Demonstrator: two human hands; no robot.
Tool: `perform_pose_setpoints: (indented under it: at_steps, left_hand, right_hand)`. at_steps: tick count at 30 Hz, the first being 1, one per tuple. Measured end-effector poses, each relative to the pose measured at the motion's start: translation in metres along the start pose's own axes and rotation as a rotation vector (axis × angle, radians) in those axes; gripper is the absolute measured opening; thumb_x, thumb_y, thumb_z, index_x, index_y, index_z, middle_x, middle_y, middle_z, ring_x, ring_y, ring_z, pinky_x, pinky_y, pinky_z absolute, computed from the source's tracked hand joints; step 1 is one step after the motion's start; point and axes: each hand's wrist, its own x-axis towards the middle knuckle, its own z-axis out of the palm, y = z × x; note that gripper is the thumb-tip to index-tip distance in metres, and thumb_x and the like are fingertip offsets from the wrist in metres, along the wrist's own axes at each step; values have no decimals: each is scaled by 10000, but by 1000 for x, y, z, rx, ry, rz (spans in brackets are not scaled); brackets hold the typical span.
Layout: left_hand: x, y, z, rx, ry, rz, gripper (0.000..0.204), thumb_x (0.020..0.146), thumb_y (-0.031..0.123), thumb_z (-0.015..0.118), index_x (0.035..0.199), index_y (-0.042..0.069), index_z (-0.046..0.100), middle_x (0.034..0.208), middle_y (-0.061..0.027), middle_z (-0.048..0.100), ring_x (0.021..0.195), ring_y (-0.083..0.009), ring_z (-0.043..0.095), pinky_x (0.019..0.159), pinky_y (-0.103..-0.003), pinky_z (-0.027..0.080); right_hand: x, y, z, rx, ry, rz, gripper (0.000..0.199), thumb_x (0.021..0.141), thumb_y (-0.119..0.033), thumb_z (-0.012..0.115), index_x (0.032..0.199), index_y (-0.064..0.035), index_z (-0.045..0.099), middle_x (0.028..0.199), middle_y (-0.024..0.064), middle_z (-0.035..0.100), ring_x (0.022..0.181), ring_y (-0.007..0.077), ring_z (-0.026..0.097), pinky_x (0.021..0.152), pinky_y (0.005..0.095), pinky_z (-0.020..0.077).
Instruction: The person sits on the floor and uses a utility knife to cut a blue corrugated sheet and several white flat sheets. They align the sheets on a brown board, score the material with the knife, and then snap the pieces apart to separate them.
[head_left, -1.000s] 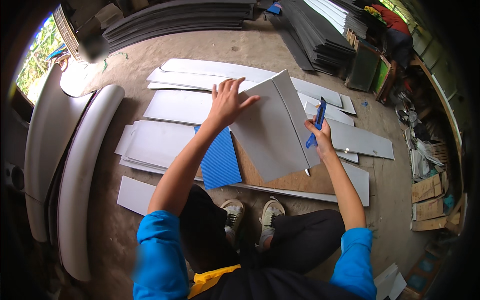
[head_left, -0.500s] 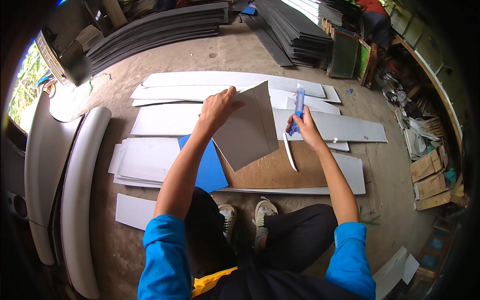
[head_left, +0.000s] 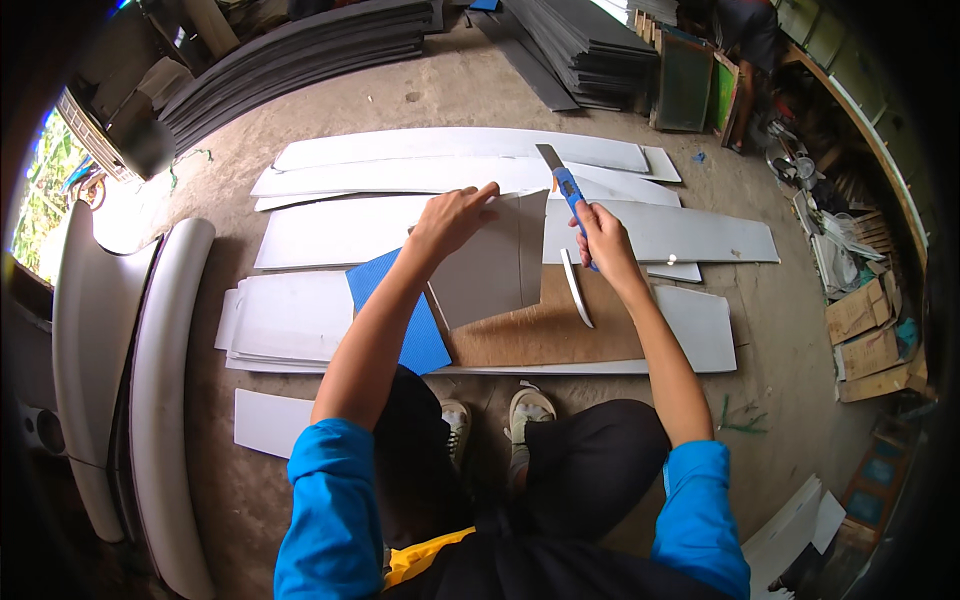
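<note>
On the concrete floor (head_left: 320, 112) lie white boards (head_left: 340, 232), a brown board (head_left: 520, 340) on the nearest. Above it my left hand (head_left: 452, 218) holds a grey sheet (head_left: 487, 268) tilted up, fingers curled over its top edge. My right fingers wrap a blue knife (head_left: 569, 186), blade out. A thin white strip (head_left: 577, 295) lies below. I judge this step as steadying the sheet, knife ready; the next move calls for keeping the blade clear of my left fingers.

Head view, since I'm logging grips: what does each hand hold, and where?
The right hand holds a blue utility knife by its handle. The left hand holds a grey panel at its upper left.
</note>
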Motion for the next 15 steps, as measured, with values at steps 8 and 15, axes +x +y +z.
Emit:
perform_pose_setpoints:
  at_steps: [8,15]
  left_hand:
    - [11,22,34,139,4,29,287,862,291,501,1063,98,434,569,-78,582,487,-266,585,411,-376,458]
    - [14,32,36,120,35,-25,314,892,371,433,958,75,513,569,-100,596,500,-262,603,408,-355,465]
  right_hand:
    - [-47,36,34,-327,112,-111,172,906,-120,403,1024,-15,335,651,177,555,535,309,567,481,389,415]
    - [-57,38,51,-342,246,-165,288,930,-243,382,826,16,452,586,223,534,571,401,550,442,455,401]
